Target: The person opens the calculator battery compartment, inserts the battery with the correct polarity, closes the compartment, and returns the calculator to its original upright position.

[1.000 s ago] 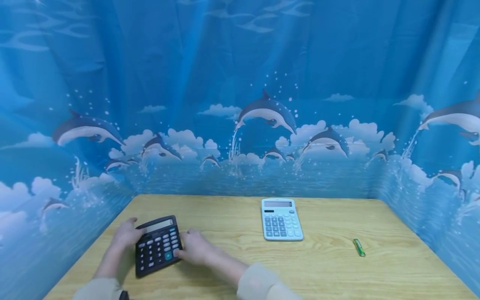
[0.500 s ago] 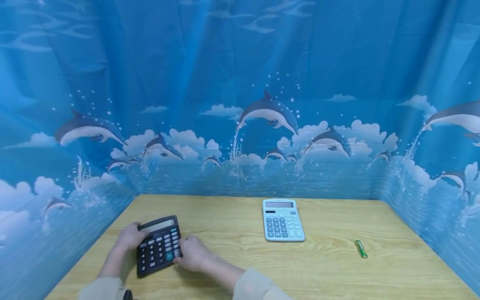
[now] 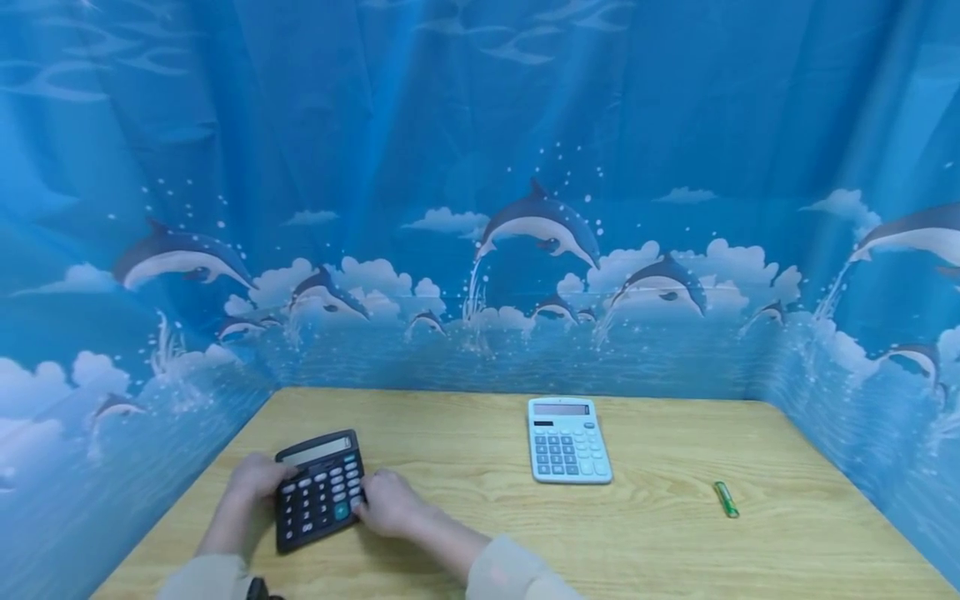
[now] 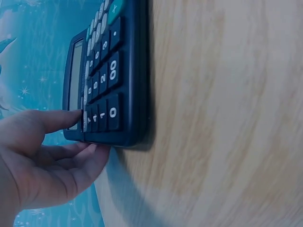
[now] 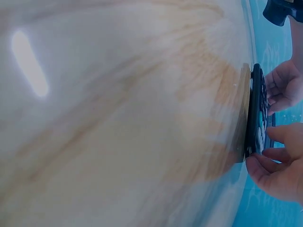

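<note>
A black calculator [image 3: 321, 492] with a grey display and one green key is at the left of the table, turned slightly askew. My left hand [image 3: 255, 477] pinches its left edge. The left wrist view shows the left thumb [image 4: 64, 119] on top near the display and the curled fingers against the side of the calculator [image 4: 128, 90]. My right hand [image 3: 390, 504] grips the opposite edge, its thumb over the keys. In the right wrist view that hand [image 5: 284, 165] holds the near end of the calculator [image 5: 256, 109], close over the tabletop, with fingers curled below the rim.
A light blue calculator [image 3: 570, 442] lies at the back, right of the middle of the wooden table [image 3: 465, 467]. Farther right is a small green battery-like cylinder [image 3: 725, 499]. A blue dolphin-print curtain [image 3: 480, 167] stands around the back and sides.
The right thumb has slid from on top of the corner keys towards the calculator's edge. The left hand has closed in at the left edge. The black calculator has barely moved.
</note>
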Available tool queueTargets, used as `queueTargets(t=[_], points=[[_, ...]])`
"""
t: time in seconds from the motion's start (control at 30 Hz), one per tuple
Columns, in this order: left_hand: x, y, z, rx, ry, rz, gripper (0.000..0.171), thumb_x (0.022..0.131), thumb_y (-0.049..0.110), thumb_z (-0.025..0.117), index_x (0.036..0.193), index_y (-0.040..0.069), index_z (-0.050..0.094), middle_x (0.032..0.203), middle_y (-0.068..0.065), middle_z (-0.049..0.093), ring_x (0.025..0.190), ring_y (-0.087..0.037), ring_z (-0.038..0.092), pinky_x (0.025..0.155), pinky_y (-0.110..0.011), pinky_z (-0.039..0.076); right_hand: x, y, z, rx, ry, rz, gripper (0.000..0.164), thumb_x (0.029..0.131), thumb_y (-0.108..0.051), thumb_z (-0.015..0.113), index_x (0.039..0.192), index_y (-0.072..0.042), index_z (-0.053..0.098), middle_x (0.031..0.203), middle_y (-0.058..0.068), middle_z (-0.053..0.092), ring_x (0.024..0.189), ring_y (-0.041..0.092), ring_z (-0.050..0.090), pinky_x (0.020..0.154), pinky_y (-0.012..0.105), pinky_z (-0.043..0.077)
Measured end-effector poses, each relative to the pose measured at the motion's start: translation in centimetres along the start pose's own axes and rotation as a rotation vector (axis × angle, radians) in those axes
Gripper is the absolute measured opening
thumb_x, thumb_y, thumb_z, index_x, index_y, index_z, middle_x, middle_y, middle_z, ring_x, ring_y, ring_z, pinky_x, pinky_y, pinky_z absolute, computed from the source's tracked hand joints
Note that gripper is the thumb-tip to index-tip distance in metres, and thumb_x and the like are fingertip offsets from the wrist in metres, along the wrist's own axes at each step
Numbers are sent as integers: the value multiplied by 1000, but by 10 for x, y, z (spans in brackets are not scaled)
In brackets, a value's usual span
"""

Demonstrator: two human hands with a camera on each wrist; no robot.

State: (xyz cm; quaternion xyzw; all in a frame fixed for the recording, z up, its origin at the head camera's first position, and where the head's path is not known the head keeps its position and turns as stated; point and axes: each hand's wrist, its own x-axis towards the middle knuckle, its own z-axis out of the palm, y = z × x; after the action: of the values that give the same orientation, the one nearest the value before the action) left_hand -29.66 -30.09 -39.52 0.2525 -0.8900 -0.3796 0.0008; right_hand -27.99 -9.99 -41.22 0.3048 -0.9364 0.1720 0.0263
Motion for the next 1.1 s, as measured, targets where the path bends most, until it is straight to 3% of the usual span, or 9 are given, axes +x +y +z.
queueTargets(t=[0.17,0.33,0.47,0.6,0.83,0.97,1.1], points=[[5,-6,-2,-90,-64,-97,38,84,3,57,108,-22,42,84,-26,52,74,-32,58,59,-33,52,2,-1,-1,54,-29,21,15,87,-23,64,91,-8,65,76,-2,57,71,6,50,63,18,43],[-2,-13,-14,-132,-279,-40,36,82,5,61,101,-21,43,77,-21,53,63,-23,59,60,-29,54,4,3,-2,272,-57,59,23,86,-15,64,104,0,64,84,2,62,71,6,51,64,18,44],[-8,-11,-19,-148,-411,20,55,82,4,62,121,-23,34,83,-19,60,69,-22,62,66,-30,54,5,7,-2,371,-40,119,37,84,-14,66,117,3,59,105,10,64,91,12,58,80,23,47],[-10,-9,-18,-164,-453,39,74,79,-2,61,136,-17,17,89,-19,60,74,-25,61,67,-33,53,6,10,-2,446,-17,162,42,84,-14,66,120,4,56,109,13,63,100,18,58,88,28,46],[-12,-4,-12,-224,-469,102,82,76,-7,59,142,-9,11,94,-19,60,76,-24,62,68,-36,53,5,22,-2,823,31,312,52,83,-7,66,128,10,45,94,14,61,73,19,59,62,30,51],[-12,3,-7,-312,-488,139,82,77,-12,57,143,-8,9,94,-21,61,77,-27,64,71,-41,54,9,29,-5,977,60,386,56,85,-6,63,131,13,38,97,18,59,76,21,62,67,32,53],[-12,10,-3,-328,-518,172,82,77,-13,56,144,-7,9,100,-23,59,80,-28,64,73,-42,53,12,36,-11,1071,74,418,53,89,-7,59,132,13,36,90,15,60,70,22,65,63,32,55]])
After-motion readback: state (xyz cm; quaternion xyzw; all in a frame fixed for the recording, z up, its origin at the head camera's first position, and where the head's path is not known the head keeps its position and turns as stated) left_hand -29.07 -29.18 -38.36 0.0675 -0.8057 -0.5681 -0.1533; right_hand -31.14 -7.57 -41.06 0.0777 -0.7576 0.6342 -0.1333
